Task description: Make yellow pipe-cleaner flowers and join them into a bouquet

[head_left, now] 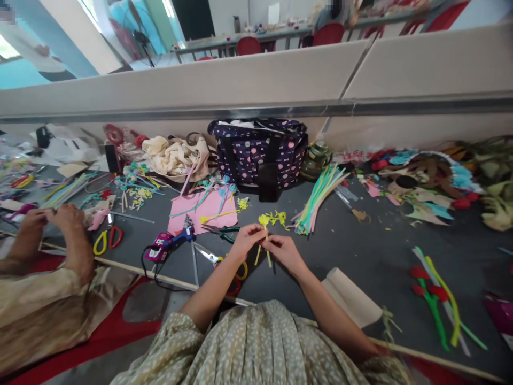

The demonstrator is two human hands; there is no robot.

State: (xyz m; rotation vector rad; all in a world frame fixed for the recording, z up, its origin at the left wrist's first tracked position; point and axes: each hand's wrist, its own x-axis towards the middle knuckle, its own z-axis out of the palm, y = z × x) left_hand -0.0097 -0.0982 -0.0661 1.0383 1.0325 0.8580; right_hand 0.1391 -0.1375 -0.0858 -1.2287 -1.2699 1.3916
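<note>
Between my hands is a small yellow pipe-cleaner flower (263, 220) with yellow stems hanging below. My left hand (249, 240) pinches it just under its head. From the other side, the fingertips of my right hand (285, 252) are closed on the stems. Yellow curled pieces (277, 218) lie just behind it. Left of my hands are dark-green-handled pliers (222, 230), and scissors (209, 255) lie partly hidden beneath my left forearm. A blue hot glue gun (182, 235) rests by a pink sheet (222, 220).
A bundle of pastel pipe cleaners (320, 200) lies behind my right hand. A dark patterned bag (240, 155) stands against the partition. Red pipe-cleaner tulips (433, 299) and a brown paper roll (352, 299) lie on the right. At left, a co-worker's hands (66, 219) work near other scissors (108, 240).
</note>
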